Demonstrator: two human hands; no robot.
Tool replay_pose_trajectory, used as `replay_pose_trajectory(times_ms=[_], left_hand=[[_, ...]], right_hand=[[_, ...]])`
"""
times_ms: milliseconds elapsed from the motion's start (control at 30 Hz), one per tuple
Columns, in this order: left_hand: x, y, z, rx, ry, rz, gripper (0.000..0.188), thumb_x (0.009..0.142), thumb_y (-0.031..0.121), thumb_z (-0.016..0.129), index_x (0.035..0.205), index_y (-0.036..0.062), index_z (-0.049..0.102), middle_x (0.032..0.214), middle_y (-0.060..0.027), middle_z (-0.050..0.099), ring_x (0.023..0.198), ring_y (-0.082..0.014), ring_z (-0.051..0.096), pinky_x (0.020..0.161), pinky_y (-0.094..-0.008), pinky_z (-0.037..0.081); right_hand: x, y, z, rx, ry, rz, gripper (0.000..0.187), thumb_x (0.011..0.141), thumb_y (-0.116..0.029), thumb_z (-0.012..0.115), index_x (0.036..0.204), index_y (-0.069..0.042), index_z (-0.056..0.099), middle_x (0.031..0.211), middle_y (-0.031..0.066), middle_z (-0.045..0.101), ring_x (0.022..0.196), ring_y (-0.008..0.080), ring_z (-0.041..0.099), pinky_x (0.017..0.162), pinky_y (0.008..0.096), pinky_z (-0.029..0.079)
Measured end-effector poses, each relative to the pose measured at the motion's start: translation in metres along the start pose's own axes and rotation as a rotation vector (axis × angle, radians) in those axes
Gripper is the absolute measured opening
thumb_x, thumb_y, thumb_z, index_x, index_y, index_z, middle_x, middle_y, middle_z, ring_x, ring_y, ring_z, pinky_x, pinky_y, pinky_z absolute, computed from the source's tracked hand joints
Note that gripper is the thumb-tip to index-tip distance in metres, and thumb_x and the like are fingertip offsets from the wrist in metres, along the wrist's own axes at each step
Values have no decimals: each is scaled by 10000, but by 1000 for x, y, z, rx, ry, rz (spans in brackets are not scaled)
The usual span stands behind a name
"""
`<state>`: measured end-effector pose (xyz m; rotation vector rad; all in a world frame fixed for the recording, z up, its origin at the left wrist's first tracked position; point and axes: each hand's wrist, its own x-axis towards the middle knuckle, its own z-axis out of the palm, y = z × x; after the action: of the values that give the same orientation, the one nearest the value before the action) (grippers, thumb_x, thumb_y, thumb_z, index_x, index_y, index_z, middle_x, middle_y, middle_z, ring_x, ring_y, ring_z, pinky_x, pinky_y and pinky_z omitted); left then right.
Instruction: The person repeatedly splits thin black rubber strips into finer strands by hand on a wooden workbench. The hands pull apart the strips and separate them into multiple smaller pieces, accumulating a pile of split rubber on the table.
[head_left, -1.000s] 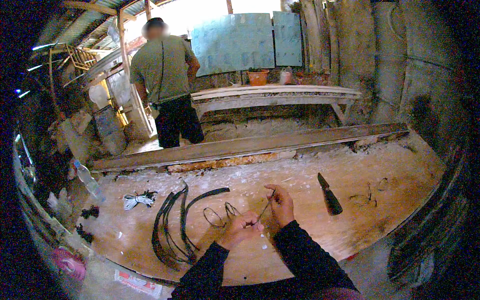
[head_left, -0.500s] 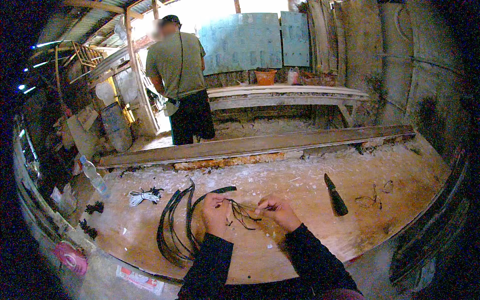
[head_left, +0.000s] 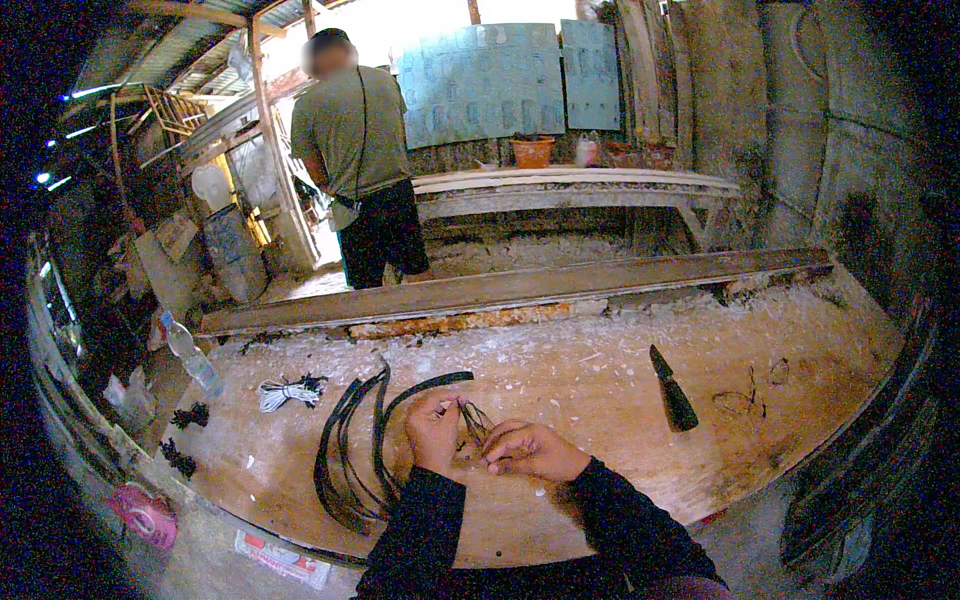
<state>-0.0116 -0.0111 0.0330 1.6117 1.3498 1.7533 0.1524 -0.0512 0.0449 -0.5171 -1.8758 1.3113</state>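
- Our left grip [head_left: 434, 432] pinches thin dark cords [head_left: 476, 415].
- Our right grip [head_left: 537, 450] pinches their near part.
- Left on our brown wooden desk [head_left: 610, 400]: curved black strips [head_left: 379, 428].

Table [head_left: 740, 460] across lower frame: cord bundle [head_left: 288, 394] left, strips [head_left: 379, 430] left of centre, left hand [head_left: 434, 432] and right hand [head_left: 538, 450] mid-frame, strands [head_left: 477, 416] between, knife [head_left: 672, 390] right; bench [head_left: 570, 184] behind, upper centre.

Wooden table [head_left: 270, 475] | curved black strips [head_left: 378, 435], left | white cord bundle [head_left: 288, 394] | dark clumps [head_left: 180, 459], left edge | knife [head_left: 675, 395], right | thin dark loops [head_left: 745, 404], far right
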Motion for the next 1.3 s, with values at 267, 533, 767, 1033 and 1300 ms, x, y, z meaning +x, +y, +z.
replay_pose_trajectory(times_ms=[267,533,767,1033,1300], left_hand=[[-1,-17,7,-6,-449,59,47,695,5,572,727,11,605,784,-57,548,722,-157,544,634,-240,438],[-42,13,24,-389,-973,-87,74,767,105,557,786,34,569,759,-10,502,669,-87,485,562,-202,391],[-38,39,17,-438,-1086,-305,213,802,224,528,686,48,500,584,19,414,500,-63,386,448,-198,322],[-16,17,12,-298,-554,-490,160,724,129,623,671,49,495,636,-7,520,573,-66,479,503,-192,369],[-8,1,8,-139,-339,-130,124,686,47,627,781,29,548,684,-22,561,604,-82,511,510,-217,395]], right_hand=[[-1,15,-13,479,596,147,104,681,-3,605,656,-42,511,658,11,506,716,123,534,693,249,415],[-2,53,-43,-167,984,27,117,692,31,575,695,-57,498,625,-21,464,587,82,447,566,208,382],[0,47,-40,-261,1001,3,60,729,-87,599,753,-37,575,631,5,479,593,88,444,577,226,389],[-4,60,-41,-311,999,115,74,692,-54,621,701,-25,554,692,13,459,655,116,474,605,233,399],[-7,60,-42,-216,968,38,218,622,4,611,755,-64,453,707,34,474,667,161,489,624,265,428]])
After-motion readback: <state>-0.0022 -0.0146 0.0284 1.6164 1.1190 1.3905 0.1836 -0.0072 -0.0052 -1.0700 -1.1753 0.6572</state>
